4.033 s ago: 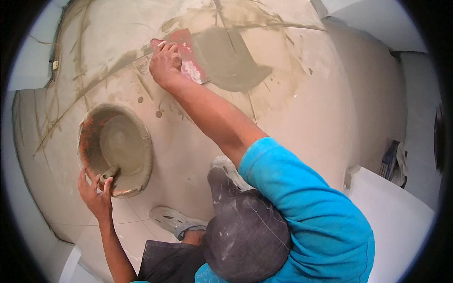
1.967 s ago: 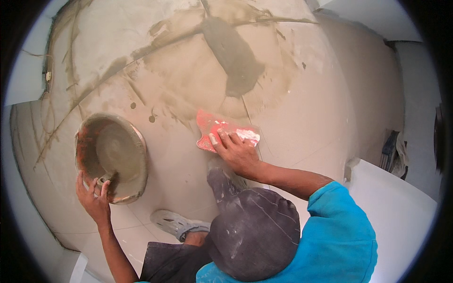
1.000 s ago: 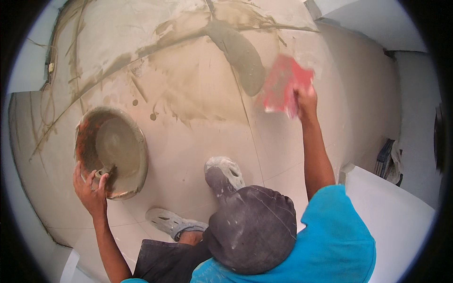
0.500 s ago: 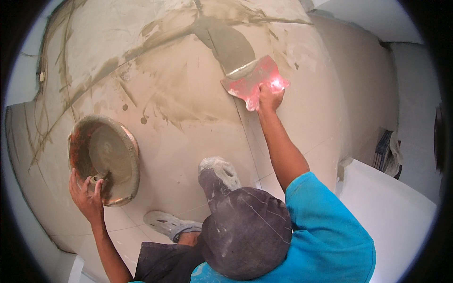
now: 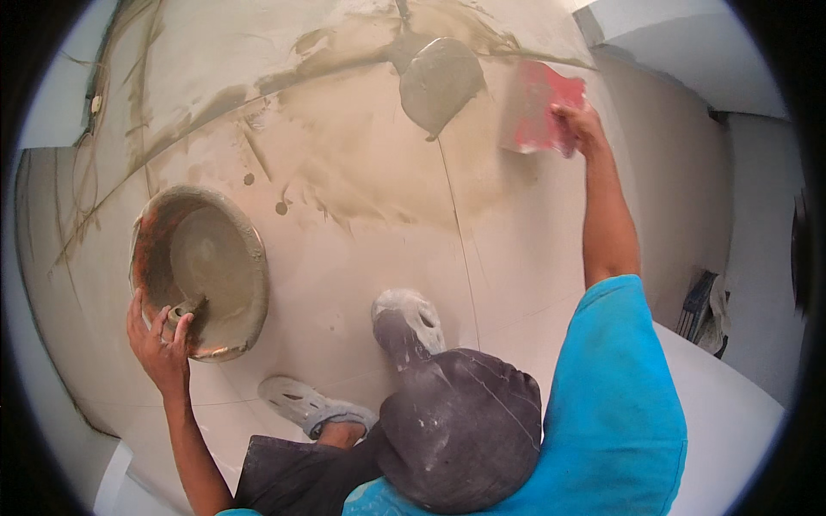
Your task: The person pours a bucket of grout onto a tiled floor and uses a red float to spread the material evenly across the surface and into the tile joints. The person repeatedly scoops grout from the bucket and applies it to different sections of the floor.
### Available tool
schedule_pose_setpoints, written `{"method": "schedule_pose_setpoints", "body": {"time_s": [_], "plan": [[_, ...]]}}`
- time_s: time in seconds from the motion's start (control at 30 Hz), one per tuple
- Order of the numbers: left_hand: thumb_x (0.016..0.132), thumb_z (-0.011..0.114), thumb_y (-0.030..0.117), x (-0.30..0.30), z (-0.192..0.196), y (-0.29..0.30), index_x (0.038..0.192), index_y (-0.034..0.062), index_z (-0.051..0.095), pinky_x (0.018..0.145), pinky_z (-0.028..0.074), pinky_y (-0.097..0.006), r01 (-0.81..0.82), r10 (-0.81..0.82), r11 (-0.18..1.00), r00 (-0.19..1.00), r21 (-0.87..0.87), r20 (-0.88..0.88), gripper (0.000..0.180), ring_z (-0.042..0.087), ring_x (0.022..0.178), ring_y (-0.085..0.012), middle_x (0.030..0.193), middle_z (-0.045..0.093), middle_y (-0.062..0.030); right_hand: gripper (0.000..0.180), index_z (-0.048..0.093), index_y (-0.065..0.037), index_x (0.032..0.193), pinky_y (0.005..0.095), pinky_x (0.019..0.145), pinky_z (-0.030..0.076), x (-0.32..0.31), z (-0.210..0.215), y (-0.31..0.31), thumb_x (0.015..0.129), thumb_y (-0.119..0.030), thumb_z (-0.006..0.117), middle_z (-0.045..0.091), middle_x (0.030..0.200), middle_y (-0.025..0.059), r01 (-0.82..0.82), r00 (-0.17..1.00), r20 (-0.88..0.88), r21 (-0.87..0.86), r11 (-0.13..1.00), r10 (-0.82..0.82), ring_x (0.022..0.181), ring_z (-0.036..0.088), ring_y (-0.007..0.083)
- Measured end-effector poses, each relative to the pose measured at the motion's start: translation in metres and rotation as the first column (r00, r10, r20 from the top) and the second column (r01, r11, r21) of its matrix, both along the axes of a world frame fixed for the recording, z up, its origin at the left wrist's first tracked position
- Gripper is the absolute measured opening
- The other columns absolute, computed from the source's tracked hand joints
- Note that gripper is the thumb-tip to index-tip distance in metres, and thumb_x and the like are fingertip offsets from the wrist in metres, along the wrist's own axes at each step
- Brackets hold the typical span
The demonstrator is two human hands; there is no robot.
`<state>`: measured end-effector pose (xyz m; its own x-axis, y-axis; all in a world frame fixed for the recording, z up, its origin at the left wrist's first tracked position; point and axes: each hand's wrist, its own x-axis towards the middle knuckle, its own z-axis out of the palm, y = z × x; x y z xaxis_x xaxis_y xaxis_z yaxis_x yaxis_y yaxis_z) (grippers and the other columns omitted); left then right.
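Observation:
My right hand [image 5: 578, 125] is closed around a red, paste-smeared spreader [image 5: 546, 101], blurred by motion and held to the right of a thick grey patch of paste [image 5: 441, 82]. That patch lies on the pale tiles across a joint line. On the left, the fingers of my left hand [image 5: 160, 342] curl over the near rim of an orange basin [image 5: 260, 258], whose rim is crusted with dried paste. Wet grey paste [image 5: 211, 258] fills part of the basin. Close to my left fingertips, a paste-coated tool end [image 5: 184, 310] with a round hole sticks up inside it.
Large pale tiles [image 5: 387, 249] carry smears along their joints and a few round drips [image 5: 281, 208]. My grey-white clogs [image 5: 305, 404] stand between the basin and the right side. Dark flat objects [image 5: 697, 305] lean near the far right wall. A white ledge [image 5: 723, 370] lies at the right.
My right hand has swung right with the spreader, off the grey paste, which now shows as a wider, rounded patch. My left hand stays at the basin.

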<state>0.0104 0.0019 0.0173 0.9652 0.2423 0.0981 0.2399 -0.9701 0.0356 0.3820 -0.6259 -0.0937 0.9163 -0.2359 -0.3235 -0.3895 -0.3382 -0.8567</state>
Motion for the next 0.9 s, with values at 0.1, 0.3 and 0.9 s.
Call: {"method": "schedule_pose_setpoints", "body": {"time_s": [0.1, 0.3, 0.9], "plan": [[0.068, 0.081, 0.019, 0.003, -0.004, -0.004, 0.091, 0.0035, 0.067, 0.105, 0.034, -0.044, -0.033, 0.033, 0.999, 0.999, 0.001, -0.011, 0.031, 0.040, 0.128, -0.0334, 0.139, 0.046, -0.0106, 0.044, 0.055, -0.002, 0.117, 0.0333, 0.071, 0.053, 0.016, 0.006, -0.041, 0.074, 0.001, 0.066, 0.065, 0.095, 0.0092, 0.097, 0.993, -0.056, -0.171, 0.981, -0.108, 0.082, 0.064, 0.0185], [0.069, 0.080, 0.020, 0.005, -0.003, -0.003, 0.092, 0.0042, 0.067, 0.105, 0.034, -0.044, -0.043, 0.044, 0.999, 0.998, 0.015, -0.041, 0.030, 0.040, 0.129, -0.0330, 0.140, 0.046, -0.0102, 0.042, 0.057, -0.002, 0.112, 0.0380, 0.073, 0.052, 0.049, 0.005, 0.020, 0.070, 0.003, 0.060, 0.064, 0.098, 0.0109, -0.042, 0.996, -0.085, -0.209, 0.977, 0.025, 0.085, 0.064, 0.0229], [0.069, 0.079, 0.018, 0.009, -0.003, -0.006, 0.092, 0.0029, 0.067, 0.105, 0.033, -0.043, -0.052, 0.052, 0.998, 0.998, -0.028, -0.029, 0.030, 0.040, 0.129, -0.0323, 0.139, 0.046, -0.0109, 0.039, 0.062, -0.013, 0.117, 0.0387, 0.083, 0.050, 0.142, 0.024, 0.113, 0.080, -0.026, 0.057, 0.067, 0.108, 0.0116, -0.215, 0.933, -0.041, -0.860, 0.463, 0.357, 0.100, 0.064, 0.0293]]}}
